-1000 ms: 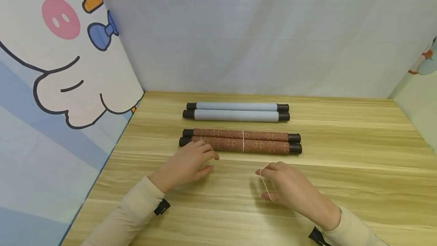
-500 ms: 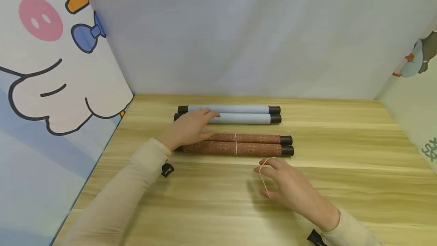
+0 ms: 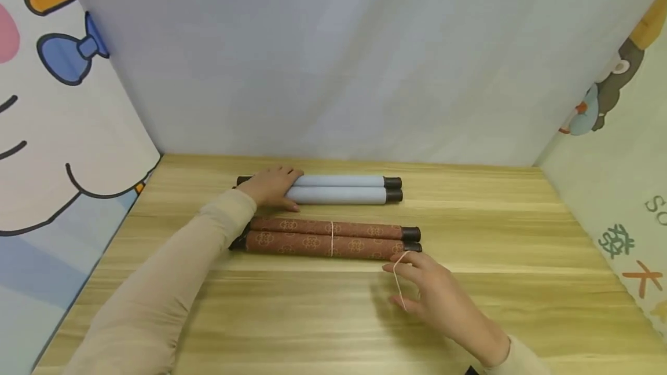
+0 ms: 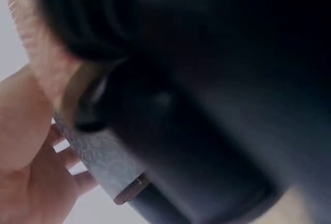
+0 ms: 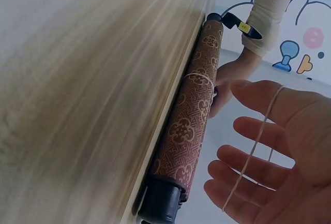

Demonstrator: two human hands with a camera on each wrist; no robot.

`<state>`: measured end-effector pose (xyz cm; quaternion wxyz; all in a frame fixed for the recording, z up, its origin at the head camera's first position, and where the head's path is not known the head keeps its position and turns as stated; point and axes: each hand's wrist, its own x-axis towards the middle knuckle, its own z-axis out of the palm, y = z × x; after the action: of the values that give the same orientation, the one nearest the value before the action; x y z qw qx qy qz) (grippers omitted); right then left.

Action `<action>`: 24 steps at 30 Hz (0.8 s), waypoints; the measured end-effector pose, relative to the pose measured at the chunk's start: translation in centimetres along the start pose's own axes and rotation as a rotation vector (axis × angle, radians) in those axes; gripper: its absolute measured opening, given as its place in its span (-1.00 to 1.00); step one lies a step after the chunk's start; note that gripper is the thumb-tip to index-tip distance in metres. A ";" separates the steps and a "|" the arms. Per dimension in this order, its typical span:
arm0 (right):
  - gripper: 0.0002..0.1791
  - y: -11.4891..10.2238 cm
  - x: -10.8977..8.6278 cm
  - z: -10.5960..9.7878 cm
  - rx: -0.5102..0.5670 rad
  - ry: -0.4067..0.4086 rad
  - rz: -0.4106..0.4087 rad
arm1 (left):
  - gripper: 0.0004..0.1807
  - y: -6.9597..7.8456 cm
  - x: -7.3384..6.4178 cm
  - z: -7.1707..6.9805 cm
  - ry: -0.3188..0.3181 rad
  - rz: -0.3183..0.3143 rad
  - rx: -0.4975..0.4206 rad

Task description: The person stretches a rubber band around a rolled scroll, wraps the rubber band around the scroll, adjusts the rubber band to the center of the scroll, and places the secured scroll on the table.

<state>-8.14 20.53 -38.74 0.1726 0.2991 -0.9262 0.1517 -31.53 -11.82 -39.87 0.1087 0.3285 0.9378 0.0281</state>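
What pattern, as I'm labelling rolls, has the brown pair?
The brown pair: gold floral motifs on reddish brown, clearest in the right wrist view.

Cannot fully see the pale-blue scrolls (image 3: pixel 339 195) under the left hand (image 3: pixel 270 186), centre-left; cannot name the blurred dark shape (image 4: pixel 227 63), upper right, left-wrist view.

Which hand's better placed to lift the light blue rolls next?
Left, probably. The left hand lies across the light blue rolls; the right hand is nearer the brown rolls and has a white string looped around it.
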 end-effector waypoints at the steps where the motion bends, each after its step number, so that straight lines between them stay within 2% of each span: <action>1: -0.44 0.0 0.2 0.1 0.008 0.005 0.010 | -0.04 0.0 -0.2 -0.2 0.008 0.008 0.010; 5: -0.51 0.3 1.0 0.1 0.065 0.047 0.066 | -0.26 -0.1 -0.9 -1.0 0.048 0.037 0.042; 8: -0.50 0.5 1.8 -0.4 0.131 0.061 0.157 | -0.33 -0.3 -2.0 -1.5 0.124 0.022 0.079; 12: -0.42 1.4 2.8 -1.3 0.313 0.066 0.336 | -0.28 0.2 -4.4 -2.4 0.238 -0.008 0.093; 17: -0.28 2.6 3.7 -2.2 0.517 0.098 0.546 | -0.22 2.2 -8.4 -2.1 0.347 -0.017 0.036; 21: -0.10 2.5 4.6 -2.3 0.657 0.113 0.651 | -0.17 4.7 -11.5 -1.0 0.394 -0.013 0.014; 24: -0.07 1.9 5.1 -1.8 0.768 0.104 0.713 | -0.14 6.0 -12.8 0.1 0.407 0.017 0.003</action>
<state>-12.81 20.13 -35.36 0.0338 -0.0010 -0.8382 0.5443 -18.12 -15.07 -36.81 -0.0838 0.3242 0.9376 0.0933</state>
